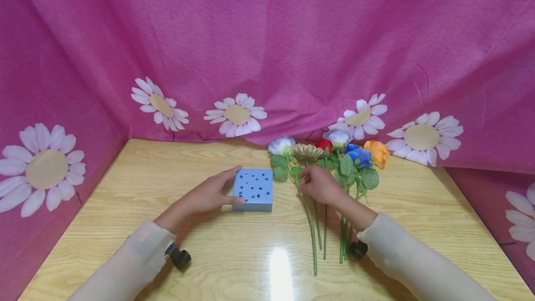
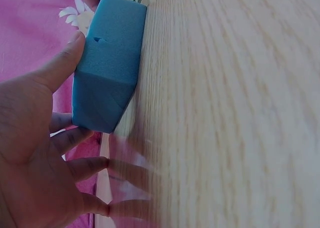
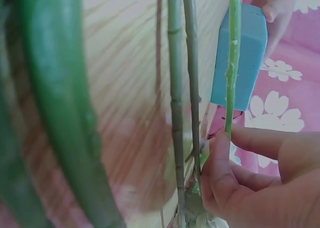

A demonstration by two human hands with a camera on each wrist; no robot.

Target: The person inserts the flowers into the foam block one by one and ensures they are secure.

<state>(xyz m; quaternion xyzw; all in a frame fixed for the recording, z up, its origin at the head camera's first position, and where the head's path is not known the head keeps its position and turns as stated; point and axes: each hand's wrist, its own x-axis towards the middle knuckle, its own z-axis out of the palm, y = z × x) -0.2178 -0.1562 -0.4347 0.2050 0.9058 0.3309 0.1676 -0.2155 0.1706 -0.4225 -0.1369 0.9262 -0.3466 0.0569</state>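
A blue foam block (image 1: 253,207) with several holes in its top lies flat on the table. My left hand (image 1: 209,194) holds it from the left side. In the left wrist view the thumb rests on the block's edge and the fingers spread behind it. To the right, my right hand (image 1: 322,185) pinches the green stem (image 3: 232,62) of an artificial flower between thumb and fingertips. That stem runs toward the white flower (image 1: 282,146) at the left of the bunch, though the hand hides part of it.
Beside the right hand lie a beige flower (image 1: 307,152), a red flower (image 1: 323,146), a second white flower (image 1: 339,137), a blue flower (image 1: 358,156) and an orange flower (image 1: 377,153). A pink curtain (image 1: 292,50) with printed daisies encloses the wooden table (image 1: 234,264).
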